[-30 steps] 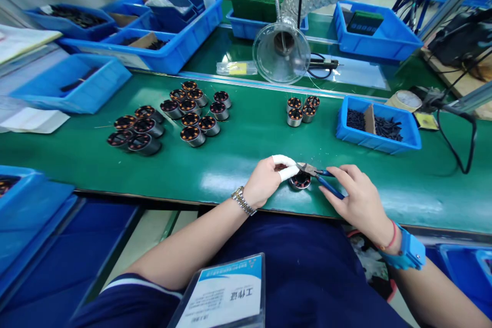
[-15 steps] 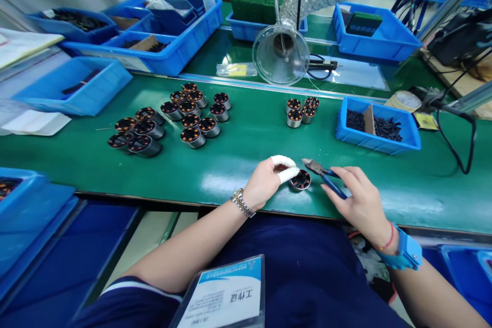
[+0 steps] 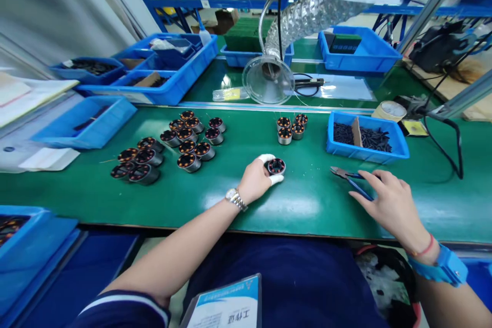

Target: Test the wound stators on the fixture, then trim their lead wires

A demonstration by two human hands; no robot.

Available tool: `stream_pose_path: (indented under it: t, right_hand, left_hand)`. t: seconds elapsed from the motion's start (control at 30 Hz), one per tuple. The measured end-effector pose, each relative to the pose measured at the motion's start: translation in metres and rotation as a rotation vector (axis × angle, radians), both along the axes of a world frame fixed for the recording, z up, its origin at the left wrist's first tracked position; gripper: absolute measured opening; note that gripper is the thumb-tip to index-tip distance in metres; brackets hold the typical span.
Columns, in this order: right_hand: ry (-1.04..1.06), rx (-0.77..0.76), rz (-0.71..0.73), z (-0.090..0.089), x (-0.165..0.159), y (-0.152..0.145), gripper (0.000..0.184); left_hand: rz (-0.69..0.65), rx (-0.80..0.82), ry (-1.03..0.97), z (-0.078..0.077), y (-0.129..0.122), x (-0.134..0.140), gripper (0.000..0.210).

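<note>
Fingers in white finger cots close around the side of a motor stator [image 3: 276,166], a metal ring with copper windings inside; this is my left hand [image 3: 258,179]. To the right, my right hand [image 3: 388,200] holds diagonal cutting pliers [image 3: 351,178] by their blue handles, jaws pointing left, apart from the stator. Beyond the left hand stands a small group of stators [image 3: 285,136] with orange-coloured tops. Two larger groups of stators, one in the middle [image 3: 189,162] and one further left [image 3: 144,174], stand on the green bench.
A blue bin [image 3: 367,155] of short black tubes, split by a cardboard divider, sits at right. A clear extraction hood [image 3: 268,82] on a foil duct hangs over the back. Blue trays [image 3: 86,123] line the left. The bench's front edge [image 3: 246,236] lies by my body.
My left hand has taken hold of the stator and shifted it left and away from the front edge. My right hand has drawn the pliers off to the right. The head view has tilted up.
</note>
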State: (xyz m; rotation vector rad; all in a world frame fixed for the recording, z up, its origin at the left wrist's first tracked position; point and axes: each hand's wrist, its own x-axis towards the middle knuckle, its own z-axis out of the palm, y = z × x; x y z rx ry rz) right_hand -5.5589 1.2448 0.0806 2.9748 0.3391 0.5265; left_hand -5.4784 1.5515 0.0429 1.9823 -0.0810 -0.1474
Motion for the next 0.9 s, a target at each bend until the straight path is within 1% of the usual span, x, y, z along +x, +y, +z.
stream_pose_path:
  t: [0.1,0.2,0.3,0.43,0.53,0.6,0.67,0.73,0.8,0.9]
  right_hand:
    - [-0.049,0.040,-0.079,-0.015,-0.007,-0.024,0.049]
    - [-0.090,0.051,-0.170,-0.028,-0.014,-0.043,0.053]
    - [-0.119,0.065,-0.223,-0.037,-0.017,-0.054,0.056]
    - [-0.133,0.065,-0.228,-0.042,-0.017,-0.064,0.053]
    - [-0.167,0.046,-0.242,-0.041,-0.018,-0.076,0.047]
    - [-0.181,0.015,-0.280,-0.040,-0.020,-0.086,0.045]
    - [-0.165,-0.020,-0.321,-0.037,-0.021,-0.095,0.047]
    - [-0.166,-0.024,-0.322,-0.031,-0.017,-0.100,0.050]
    - [-0.212,0.018,-0.239,-0.020,-0.007,-0.096,0.048]
    - [-0.277,0.099,0.004,0.000,0.023,-0.072,0.038]
  left_hand:
    - [0.059,-0.029,0.043,-0.006,0.005,0.040,0.064]
    - [0.073,-0.031,-0.005,-0.010,0.001,0.070,0.083]
    - [0.037,0.000,-0.058,-0.012,-0.010,0.089,0.097]
    - [-0.018,0.024,-0.086,-0.015,-0.027,0.109,0.099]
    - [-0.052,0.052,-0.128,-0.018,-0.038,0.123,0.099]
    - [-0.070,0.070,-0.148,-0.019,-0.044,0.132,0.097]
    - [-0.072,0.075,-0.154,-0.019,-0.051,0.137,0.094]
    - [-0.067,0.083,-0.156,-0.017,-0.055,0.139,0.092]
    - [-0.068,0.099,-0.153,-0.015,-0.055,0.133,0.093]
    - [-0.085,0.146,-0.147,-0.010,-0.043,0.110,0.093]
